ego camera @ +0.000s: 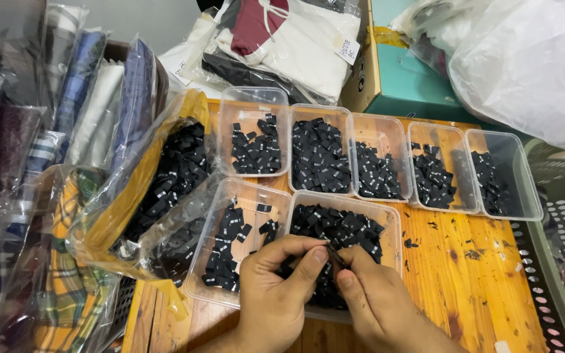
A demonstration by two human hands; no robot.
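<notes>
My left hand (276, 287) and my right hand (374, 297) meet over a clear plastic tub (392, 222) full of small black folded fabric tags. Between the fingertips of both hands I pinch one small black tag (333, 255). To the left of that tub stands another clear tub (214, 216) with fewer black tags. Behind them a row of several clear tubs (322, 111) holds more black tags.
A wooden table (465, 274) carries the tubs. A clear bag with yellow backing (165, 176), full of black tags, leans at the left. Bagged folded fabrics (67, 131) are stacked far left. A teal box (413, 78), white plastic bags (531, 59) and a perforated basket (557, 261) stand to the right.
</notes>
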